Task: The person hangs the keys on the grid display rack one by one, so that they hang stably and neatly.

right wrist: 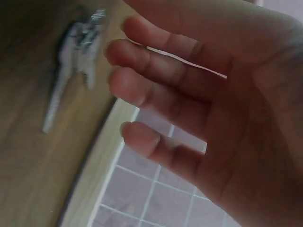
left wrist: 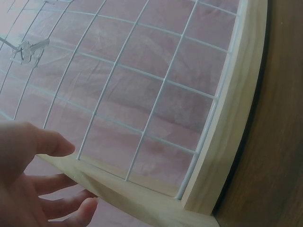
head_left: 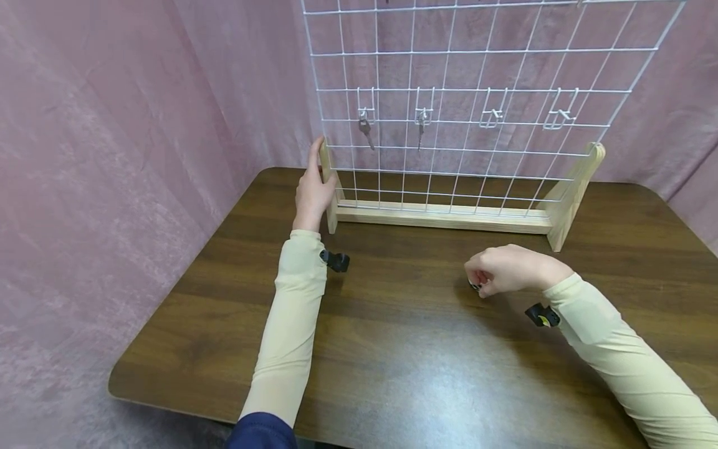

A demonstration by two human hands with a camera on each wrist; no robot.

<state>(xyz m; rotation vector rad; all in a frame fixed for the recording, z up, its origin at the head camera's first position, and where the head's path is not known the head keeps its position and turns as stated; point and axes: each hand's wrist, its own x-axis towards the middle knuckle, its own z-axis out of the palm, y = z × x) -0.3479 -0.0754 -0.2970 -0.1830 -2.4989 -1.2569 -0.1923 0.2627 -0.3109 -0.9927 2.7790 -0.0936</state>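
The left hand [head_left: 314, 190] rests flat-fingered against the wire grid rack's [head_left: 465, 112] left wooden post. The right hand [head_left: 502, 269], in front of the rack, curls over a key [right wrist: 66, 80] on the surface; pinch its head firmly before lifting.

Blurred silver key [right wrist: 71, 66], flat on wooden table, near rack base
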